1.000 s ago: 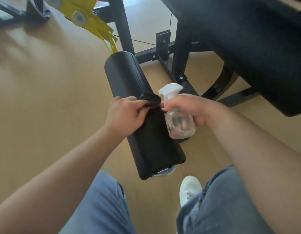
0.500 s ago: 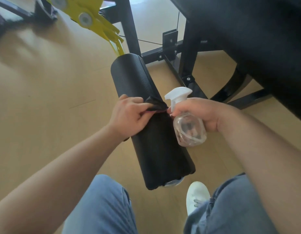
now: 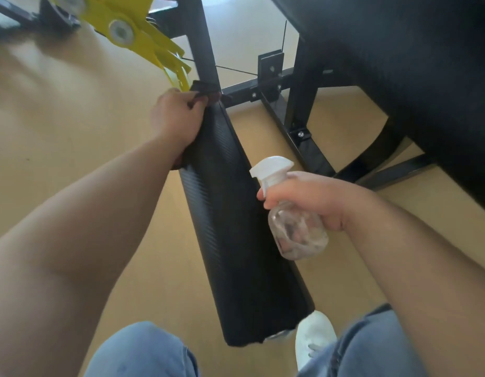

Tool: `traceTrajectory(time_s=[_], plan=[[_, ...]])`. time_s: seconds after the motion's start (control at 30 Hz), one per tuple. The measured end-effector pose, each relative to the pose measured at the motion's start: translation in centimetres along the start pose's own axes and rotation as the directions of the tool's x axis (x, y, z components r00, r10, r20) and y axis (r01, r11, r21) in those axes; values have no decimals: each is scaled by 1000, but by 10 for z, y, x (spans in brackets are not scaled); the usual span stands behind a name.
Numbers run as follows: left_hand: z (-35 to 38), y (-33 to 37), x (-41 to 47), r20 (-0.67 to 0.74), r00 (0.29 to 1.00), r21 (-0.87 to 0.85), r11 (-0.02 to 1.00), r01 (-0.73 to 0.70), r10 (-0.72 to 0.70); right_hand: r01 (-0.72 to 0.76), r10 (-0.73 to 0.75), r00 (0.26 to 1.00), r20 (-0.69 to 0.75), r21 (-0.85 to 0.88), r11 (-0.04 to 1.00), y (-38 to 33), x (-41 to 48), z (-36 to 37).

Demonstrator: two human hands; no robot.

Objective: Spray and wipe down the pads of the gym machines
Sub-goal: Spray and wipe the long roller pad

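Since half a second ago, the left hand (image 3: 176,118) has slid its dark cloth (image 3: 202,89) from the middle of the black roller pad (image 3: 236,227) to its far end. Its fingers curl around the cloth and press it on the pad, which runs diagonally from a yellow bracket (image 3: 135,34) down to a white shoe (image 3: 314,336). Just right of the pad, the right hand (image 3: 312,202) grips a clear spray bottle (image 3: 295,229) by its neck. A black machine frame (image 3: 304,104) stands beyond on a wooden floor (image 3: 59,118).
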State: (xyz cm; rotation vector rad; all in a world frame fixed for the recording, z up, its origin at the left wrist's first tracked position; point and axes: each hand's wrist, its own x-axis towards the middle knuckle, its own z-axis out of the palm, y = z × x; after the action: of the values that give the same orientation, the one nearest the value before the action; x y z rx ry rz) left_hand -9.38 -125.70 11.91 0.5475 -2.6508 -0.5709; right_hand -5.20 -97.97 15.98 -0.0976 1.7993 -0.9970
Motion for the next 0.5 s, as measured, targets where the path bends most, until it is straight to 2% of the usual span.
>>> traceTrajectory(time_s=[0.07,0.13,0.23,0.3,0.33,0.4,0.47,0.5], plan=[[-4,1,-19,49,994,13,995,-101,100,3,-3,1000,1,35,999,3,-3,4],[-10,6,-49,95,941,16,945,-326,323,10,-10,1000,-3,27,1000,6,-5,6],[-22,19,-103,230,747,-29,772,-635,624,22,-22,1000,8,37,999,4,-8,8],[-28,17,-108,302,662,-48,704,-709,686,42,-42,999,13,33,999,3,-8,7],[-28,14,-98,306,663,-18,701,-713,683,44,-44,999,11,22,999,3,-9,7],[-23,8,-58,220,777,126,773,-622,589,42,-42,999,18,3,999,4,-11,7],[-17,5,-14,107,932,277,890,-363,347,45,-44,999,21,-5,999,5,-11,7],[-13,5,1,70,976,302,928,-218,207,48,-48,999,21,-18,999,6,-12,7]])
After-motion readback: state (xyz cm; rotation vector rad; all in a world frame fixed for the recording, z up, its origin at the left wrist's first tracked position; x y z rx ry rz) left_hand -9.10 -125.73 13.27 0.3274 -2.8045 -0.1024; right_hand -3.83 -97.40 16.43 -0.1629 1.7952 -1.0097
